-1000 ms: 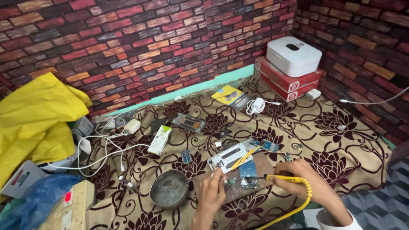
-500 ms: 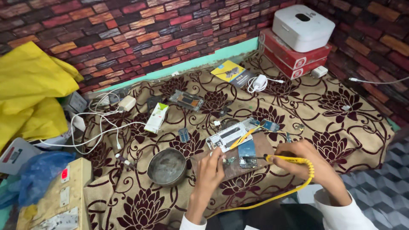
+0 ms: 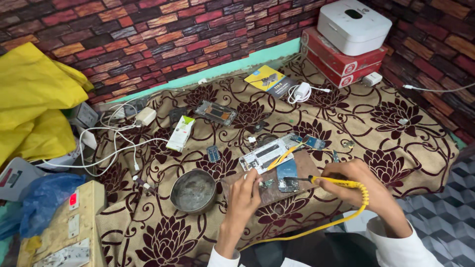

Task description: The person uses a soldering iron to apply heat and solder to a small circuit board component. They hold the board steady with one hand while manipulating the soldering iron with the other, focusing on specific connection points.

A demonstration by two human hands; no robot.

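Note:
My right hand (image 3: 363, 185) grips a yellow-handled soldering iron (image 3: 330, 182) whose yellow cord loops down toward me. Its dark tip points left at a small circuit board (image 3: 288, 185) lying on a brown work board (image 3: 302, 165). My left hand (image 3: 246, 190) rests on the work board's left part, with its fingers pinched at a small part beside the circuit board. Just beyond lies an opened phone (image 3: 264, 155) with yellow tweezers (image 3: 283, 155) on it.
A round metal bowl (image 3: 193, 191) sits left of my left hand. Scattered on the patterned cloth (image 3: 396, 123) are a phone frame (image 3: 215, 112), a white packet (image 3: 180, 132), a charger (image 3: 300, 91) and white cables. Red boxes (image 3: 341, 62) under a white box stand far right; yellow fabric (image 3: 34, 94) lies left.
The view has tilted down and moved closer. Both hands stay at the circuit board, with the iron's tip still pointed at it.

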